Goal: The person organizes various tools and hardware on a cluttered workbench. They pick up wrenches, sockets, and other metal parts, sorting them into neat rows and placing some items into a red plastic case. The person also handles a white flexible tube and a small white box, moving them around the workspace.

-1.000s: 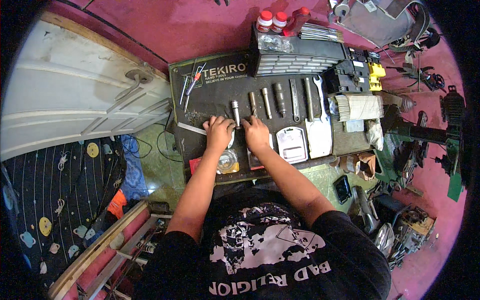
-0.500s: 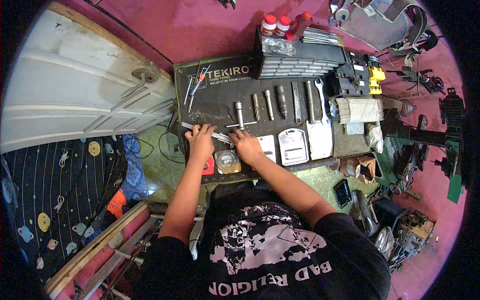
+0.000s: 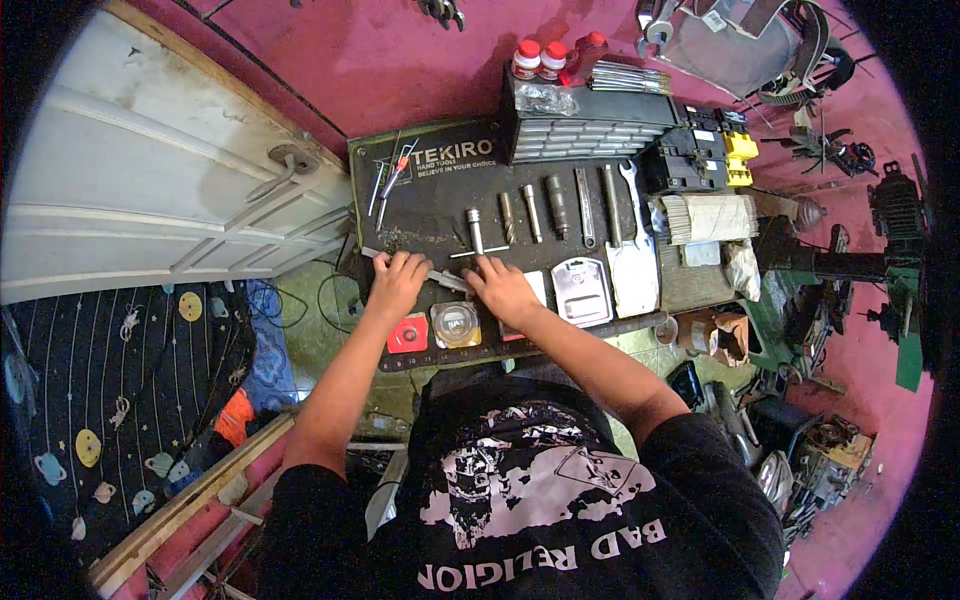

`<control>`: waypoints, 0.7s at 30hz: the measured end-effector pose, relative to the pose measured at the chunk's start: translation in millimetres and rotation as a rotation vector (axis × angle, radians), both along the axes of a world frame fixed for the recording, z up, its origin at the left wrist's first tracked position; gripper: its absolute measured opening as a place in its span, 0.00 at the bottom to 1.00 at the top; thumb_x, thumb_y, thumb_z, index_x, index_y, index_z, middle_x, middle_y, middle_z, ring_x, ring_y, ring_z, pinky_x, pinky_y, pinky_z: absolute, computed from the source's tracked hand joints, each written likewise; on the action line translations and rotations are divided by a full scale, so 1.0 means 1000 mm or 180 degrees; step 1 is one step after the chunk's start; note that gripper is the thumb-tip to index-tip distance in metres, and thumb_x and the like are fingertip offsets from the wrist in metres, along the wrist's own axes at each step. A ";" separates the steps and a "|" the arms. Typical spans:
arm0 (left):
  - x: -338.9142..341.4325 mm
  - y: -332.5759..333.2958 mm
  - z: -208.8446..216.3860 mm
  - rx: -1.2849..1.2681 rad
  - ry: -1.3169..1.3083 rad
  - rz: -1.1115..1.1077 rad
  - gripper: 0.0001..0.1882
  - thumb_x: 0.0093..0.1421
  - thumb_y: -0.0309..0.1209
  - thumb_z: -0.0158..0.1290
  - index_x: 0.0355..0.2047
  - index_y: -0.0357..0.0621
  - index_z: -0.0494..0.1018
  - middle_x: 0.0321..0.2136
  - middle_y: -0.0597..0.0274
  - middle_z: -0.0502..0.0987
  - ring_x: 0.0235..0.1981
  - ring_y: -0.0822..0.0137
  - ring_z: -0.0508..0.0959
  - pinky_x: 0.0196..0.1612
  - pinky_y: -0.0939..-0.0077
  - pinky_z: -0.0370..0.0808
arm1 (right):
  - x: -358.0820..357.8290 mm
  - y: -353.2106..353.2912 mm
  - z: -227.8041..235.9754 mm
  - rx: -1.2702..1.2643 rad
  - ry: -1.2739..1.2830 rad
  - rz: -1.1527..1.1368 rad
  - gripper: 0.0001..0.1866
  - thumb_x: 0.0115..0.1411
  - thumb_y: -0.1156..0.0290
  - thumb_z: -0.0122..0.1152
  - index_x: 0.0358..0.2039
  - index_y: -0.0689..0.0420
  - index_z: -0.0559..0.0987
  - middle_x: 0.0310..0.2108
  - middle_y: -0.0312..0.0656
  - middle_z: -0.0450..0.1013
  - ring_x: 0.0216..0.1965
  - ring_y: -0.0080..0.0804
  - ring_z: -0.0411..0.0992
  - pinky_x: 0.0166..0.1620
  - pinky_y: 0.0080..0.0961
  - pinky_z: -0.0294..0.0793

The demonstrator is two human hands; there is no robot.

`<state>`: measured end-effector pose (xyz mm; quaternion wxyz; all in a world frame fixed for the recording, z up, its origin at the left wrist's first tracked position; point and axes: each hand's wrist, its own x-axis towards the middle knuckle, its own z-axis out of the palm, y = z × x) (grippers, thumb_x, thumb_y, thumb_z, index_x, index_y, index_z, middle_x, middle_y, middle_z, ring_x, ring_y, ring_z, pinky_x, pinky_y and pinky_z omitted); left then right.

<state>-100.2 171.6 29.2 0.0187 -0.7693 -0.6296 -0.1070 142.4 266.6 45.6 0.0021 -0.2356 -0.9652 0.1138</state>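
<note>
A long silver vernier caliper [image 3: 449, 281] lies slantwise near the front of the black work mat [image 3: 430, 220]. My left hand [image 3: 400, 283] is closed over its left part, and the bar's tip pokes out past the fingers. At its other end, my right hand [image 3: 503, 292] grips it with bent fingers that partly hide it. Just beyond my right fingertips is a T-handle socket wrench [image 3: 475, 228]. Closer to me, a round clear case [image 3: 456, 324] and a red square packet [image 3: 407, 334] rest below the caliper.
Right of the T-handle stand a drill bit [image 3: 507, 217], several slim tools and an open-end wrench [image 3: 632, 200]. Blister packs [image 3: 582, 292] line the front edge. Behind are a small-drawer cabinet [image 3: 590, 140] and black cases [image 3: 685, 160]. A white door [image 3: 170, 170] borders the left.
My hands have spread slightly apart along the caliper. My left forearm has swung left, uncovering the red packet. The whole view has shifted a little.
</note>
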 end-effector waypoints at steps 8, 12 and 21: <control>0.015 -0.015 -0.015 -0.0109 -0.0101 0.0082 0.14 0.58 0.31 0.54 0.45 0.50 0.77 0.45 0.68 0.76 0.50 0.64 0.72 0.56 0.50 0.60 | 0.016 -0.002 -0.007 -0.0081 -0.0142 0.0183 0.23 0.63 0.67 0.52 0.59 0.49 0.74 0.56 0.45 0.68 0.56 0.42 0.70 0.55 0.39 0.76; 0.014 -0.022 -0.019 -0.0158 -0.0432 0.0406 0.14 0.58 0.29 0.55 0.45 0.51 0.77 0.45 0.67 0.77 0.52 0.63 0.71 0.56 0.50 0.60 | 0.005 -0.007 -0.010 -0.0330 -0.0258 -0.0036 0.22 0.64 0.67 0.52 0.59 0.49 0.74 0.58 0.47 0.68 0.58 0.44 0.69 0.56 0.40 0.75; 0.015 -0.022 -0.015 -0.0382 -0.0553 0.0514 0.14 0.56 0.28 0.57 0.44 0.50 0.79 0.43 0.67 0.77 0.52 0.61 0.71 0.55 0.50 0.60 | -0.011 -0.014 -0.016 -0.0366 -0.0208 -0.0210 0.21 0.62 0.69 0.54 0.56 0.51 0.76 0.56 0.49 0.70 0.57 0.44 0.70 0.54 0.41 0.76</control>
